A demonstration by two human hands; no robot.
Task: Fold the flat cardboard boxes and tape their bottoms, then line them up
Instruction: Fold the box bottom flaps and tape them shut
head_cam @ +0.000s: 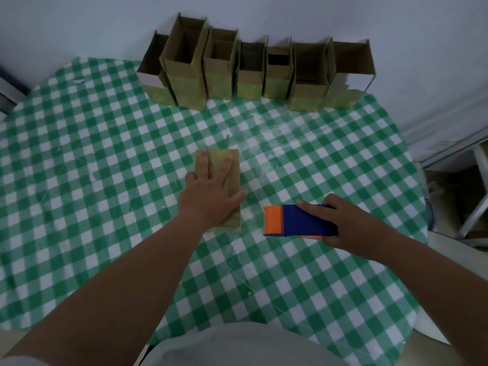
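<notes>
The right hand (340, 223) has its grip closed around a blue and orange plastic tape dispenser (295, 220): the index finger lies stretched along the blue top, the remaining fingers wrap the rear of the body, and the orange front end points toward the left hand. The dispenser sits low over the worktop, right of the middle; whether it touches the cloth cannot be told

The left hand (211, 191) holds nothing in a grip; it lies flat with fingers straight and spread, pressing down on a small brown cardboard box (227, 170) near the middle of the worktop. The thumb reaches over the box's right edge, and the fingertips stop short of its far edge. The box's upward face looks glossy, as if covered with tape. Box and dispenser are near each other but apart

Both sit on a green and white checked tablecloth (105, 180) covering the worktop, its surface shiny and creased in places

Along the far edge of the worktop, against a pale wall (317, 17), stands a row of open-topped brown cardboard boxes (250, 72), upright and side by side, touching or nearly so, with their flaps raised. The boxes at the two ends of the row show white outer faces
</notes>
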